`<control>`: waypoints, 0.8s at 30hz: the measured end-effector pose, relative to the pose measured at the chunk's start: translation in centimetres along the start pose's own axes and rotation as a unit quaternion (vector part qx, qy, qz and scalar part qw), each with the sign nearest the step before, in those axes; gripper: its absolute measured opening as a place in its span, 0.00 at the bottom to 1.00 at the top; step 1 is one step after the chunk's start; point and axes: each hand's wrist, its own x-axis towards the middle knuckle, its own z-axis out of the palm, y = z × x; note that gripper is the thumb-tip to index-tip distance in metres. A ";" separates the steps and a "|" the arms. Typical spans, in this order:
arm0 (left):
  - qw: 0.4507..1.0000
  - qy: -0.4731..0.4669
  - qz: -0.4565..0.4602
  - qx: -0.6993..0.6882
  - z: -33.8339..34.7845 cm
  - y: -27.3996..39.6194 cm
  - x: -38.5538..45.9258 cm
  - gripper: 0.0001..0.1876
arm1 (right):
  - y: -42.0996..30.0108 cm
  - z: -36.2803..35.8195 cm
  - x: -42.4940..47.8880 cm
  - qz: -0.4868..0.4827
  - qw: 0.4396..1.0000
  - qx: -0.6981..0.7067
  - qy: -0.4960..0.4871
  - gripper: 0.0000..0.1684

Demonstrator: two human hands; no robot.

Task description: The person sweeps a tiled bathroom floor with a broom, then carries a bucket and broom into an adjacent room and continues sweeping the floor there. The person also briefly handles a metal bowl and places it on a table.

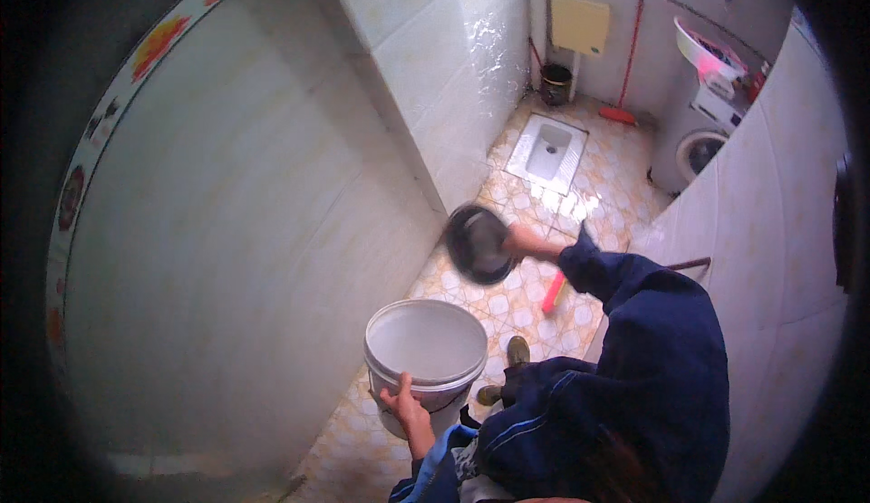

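Note:
My right hand point(525, 243) grips the right rim of a round black basin point(469, 238), slightly blurred, held above the tiled floor beside the wall corner. Lower down, a large white plastic bucket point(427, 340) stands nearer to me. My left hand point(408, 408) rests on the near side of its rim, thumb up at the edge and fingers along the outer wall. The bucket's inside looks pale; whether it holds water I cannot tell. Past the basin, a white squat toilet point(546, 153) is set in the wet, shiny floor.
A red-and-yellow brush or broom head point(554, 292) lies near my shoes. Against the back wall are a red broom point(618, 114) and a dark bin point(556, 85). A washing machine point(680, 149) stands at the right with a basin point(710, 51) on top. Tiled walls point(238, 231) flank me.

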 end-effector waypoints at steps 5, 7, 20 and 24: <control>0.988 -0.137 0.031 0.068 11.9 1.5 -1.0 0.35 | -7.5 -0.6 -3.0 -0.130 0.985 0.114 -0.017 0.13; 0.975 -0.197 0.043 0.095 15.0 1.9 -2.7 0.34 | -6.9 0.4 -3.2 -0.206 0.978 0.044 -0.006 0.16; 0.833 -0.434 0.127 0.318 29.4 6.1 -9.0 0.35 | -1.4 5.0 -0.5 -0.057 0.970 0.166 0.166 0.24; 0.789 -0.484 0.097 0.367 31.8 5.4 -7.8 0.35 | 2.5 12.0 -1.2 0.173 0.944 0.278 0.036 0.18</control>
